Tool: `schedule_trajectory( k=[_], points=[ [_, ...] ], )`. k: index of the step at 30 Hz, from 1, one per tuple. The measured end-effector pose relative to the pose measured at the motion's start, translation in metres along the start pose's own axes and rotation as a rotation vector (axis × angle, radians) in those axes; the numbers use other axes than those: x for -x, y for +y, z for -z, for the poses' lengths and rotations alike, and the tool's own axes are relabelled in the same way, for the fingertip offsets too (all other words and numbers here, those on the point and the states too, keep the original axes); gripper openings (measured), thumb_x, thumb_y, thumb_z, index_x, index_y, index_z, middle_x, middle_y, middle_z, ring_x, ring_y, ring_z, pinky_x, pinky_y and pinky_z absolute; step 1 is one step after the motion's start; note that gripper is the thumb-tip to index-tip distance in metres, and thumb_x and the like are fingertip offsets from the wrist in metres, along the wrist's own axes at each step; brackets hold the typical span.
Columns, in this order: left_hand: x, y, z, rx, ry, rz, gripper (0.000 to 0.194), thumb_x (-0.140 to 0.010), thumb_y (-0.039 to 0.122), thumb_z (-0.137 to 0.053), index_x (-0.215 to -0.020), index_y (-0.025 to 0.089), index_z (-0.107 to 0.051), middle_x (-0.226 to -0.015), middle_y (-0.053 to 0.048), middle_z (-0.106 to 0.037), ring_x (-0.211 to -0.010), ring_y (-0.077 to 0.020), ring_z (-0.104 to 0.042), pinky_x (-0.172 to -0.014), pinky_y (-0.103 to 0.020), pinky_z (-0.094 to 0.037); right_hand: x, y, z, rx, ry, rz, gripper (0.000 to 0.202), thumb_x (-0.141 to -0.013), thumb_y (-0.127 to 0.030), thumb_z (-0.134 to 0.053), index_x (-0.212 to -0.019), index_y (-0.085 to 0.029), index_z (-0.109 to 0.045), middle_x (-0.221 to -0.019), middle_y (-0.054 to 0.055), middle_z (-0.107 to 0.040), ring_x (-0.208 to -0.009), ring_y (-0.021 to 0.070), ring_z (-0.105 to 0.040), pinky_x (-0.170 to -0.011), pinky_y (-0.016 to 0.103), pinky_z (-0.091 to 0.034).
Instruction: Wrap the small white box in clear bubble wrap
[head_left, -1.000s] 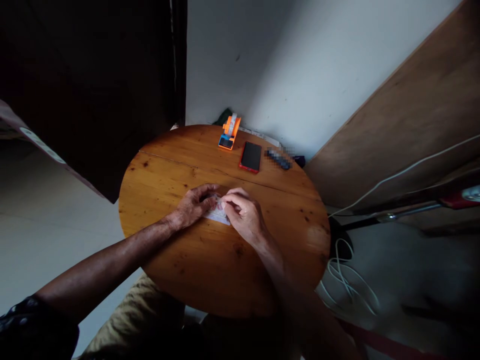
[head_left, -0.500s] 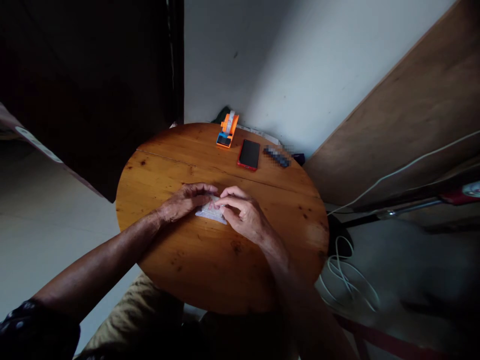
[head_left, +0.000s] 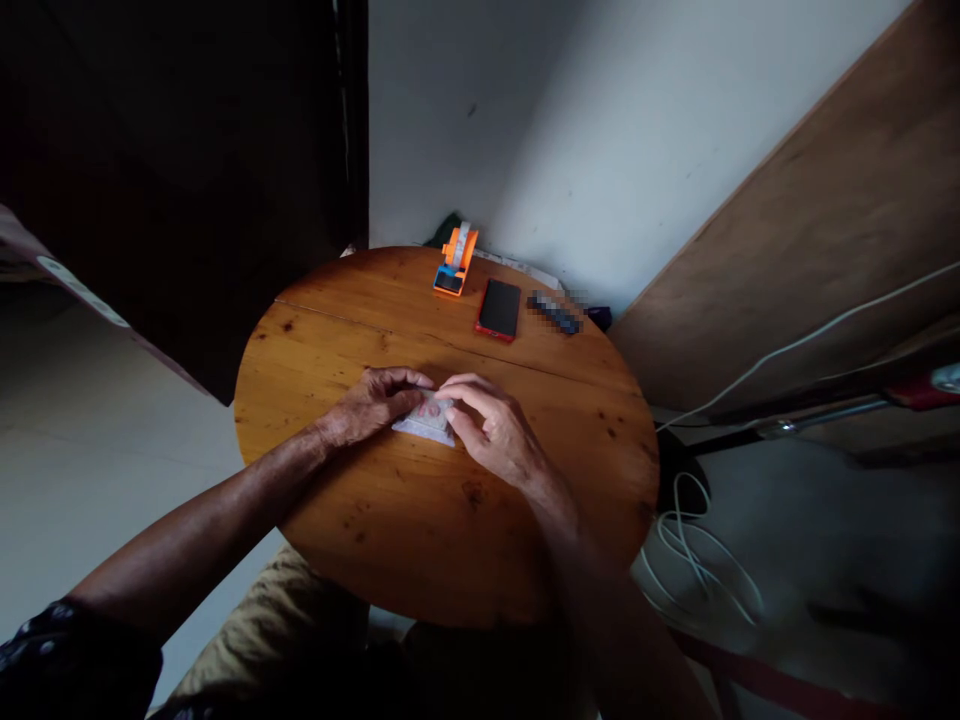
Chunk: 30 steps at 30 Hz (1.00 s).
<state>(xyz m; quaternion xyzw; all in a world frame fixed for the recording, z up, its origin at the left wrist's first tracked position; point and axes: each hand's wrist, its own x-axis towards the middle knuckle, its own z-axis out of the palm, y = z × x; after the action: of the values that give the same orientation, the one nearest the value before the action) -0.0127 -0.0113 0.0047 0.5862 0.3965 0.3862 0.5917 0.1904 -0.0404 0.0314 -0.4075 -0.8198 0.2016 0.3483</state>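
A small whitish plastic packet [head_left: 426, 424] with reddish marks on its top lies on the wooden table in the head view. My left hand [head_left: 367, 402] grips its left side, the thumb on top and the fingers curved along the far edge. On the opposite side, my right hand [head_left: 491, 425] has its fingers bent over the packet's far right corner, with the thumb by the right edge. The fingers hide the packet's far edge.
Toward the back of the round table [head_left: 322, 350] stands an orange tape dispenser [head_left: 459, 255]. A phone with a red rim [head_left: 498, 309] and a blurred dark object [head_left: 555, 312] lie right of it. White cable [head_left: 679, 540] loops on the floor at right.
My right hand's fingers have shifted slightly back and right across the packet, showing more of the reddish marks. My left hand has hardly moved.
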Motion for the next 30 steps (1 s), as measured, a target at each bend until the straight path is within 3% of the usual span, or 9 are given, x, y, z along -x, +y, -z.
schedule_trajectory(
  k=[4,10,17,25,30],
  points=[
    [0.001,0.001,0.0,-0.043,0.021,-0.022,0.028,-0.078,0.039,-0.071,-0.095,0.016,-0.073,-0.081,-0.002,-0.073,-0.064,-0.0124,-0.06,-0.061,-0.025,-0.046,0.0,0.0,0.007,-0.01,-0.002,-0.044,0.028,-0.087,-0.016,-0.055,-0.112,-0.026,-0.064,-0.116,0.006,-0.068,-0.111,0.0218,-0.063,-0.098,0.039,-0.05],
    [-0.001,0.0,-0.002,-0.001,0.038,0.005,0.028,-0.077,0.036,-0.071,-0.096,0.015,-0.073,-0.082,-0.003,-0.073,-0.064,-0.0121,-0.06,-0.063,-0.025,-0.046,0.001,0.002,0.006,0.006,-0.135,-0.052,0.061,-0.075,-0.017,-0.07,-0.133,-0.027,-0.053,-0.132,0.009,-0.063,-0.121,0.0252,-0.06,-0.104,0.044,-0.046],
    [0.0,-0.003,-0.005,0.033,0.094,-0.026,0.03,-0.075,0.038,-0.073,-0.094,0.014,-0.073,-0.079,-0.002,-0.072,-0.061,-0.0112,-0.058,-0.059,-0.023,-0.046,0.001,0.008,-0.007,0.09,-0.009,0.008,0.052,-0.076,-0.014,-0.068,-0.125,-0.026,-0.06,-0.122,0.008,-0.069,-0.114,0.024,-0.063,-0.102,0.043,-0.048],
    [-0.006,-0.012,-0.006,0.03,0.141,-0.025,0.034,-0.075,0.038,-0.074,-0.099,0.015,-0.072,-0.084,-0.003,-0.073,-0.063,-0.0118,-0.06,-0.059,-0.024,-0.046,-0.001,0.013,-0.002,0.069,-0.065,-0.056,0.049,-0.076,-0.016,-0.068,-0.124,-0.026,-0.061,-0.124,0.007,-0.068,-0.115,0.0244,-0.062,-0.102,0.045,-0.047],
    [-0.004,-0.01,0.001,0.119,0.133,-0.044,0.037,-0.074,0.037,-0.075,-0.102,0.014,-0.07,-0.093,-0.006,-0.073,-0.072,-0.0143,-0.064,-0.067,-0.027,-0.05,-0.002,0.01,0.0,0.054,-0.041,-0.004,0.05,-0.075,-0.017,-0.071,-0.124,-0.025,-0.061,-0.127,0.007,-0.065,-0.119,0.0245,-0.06,-0.105,0.044,-0.045]
  ],
)
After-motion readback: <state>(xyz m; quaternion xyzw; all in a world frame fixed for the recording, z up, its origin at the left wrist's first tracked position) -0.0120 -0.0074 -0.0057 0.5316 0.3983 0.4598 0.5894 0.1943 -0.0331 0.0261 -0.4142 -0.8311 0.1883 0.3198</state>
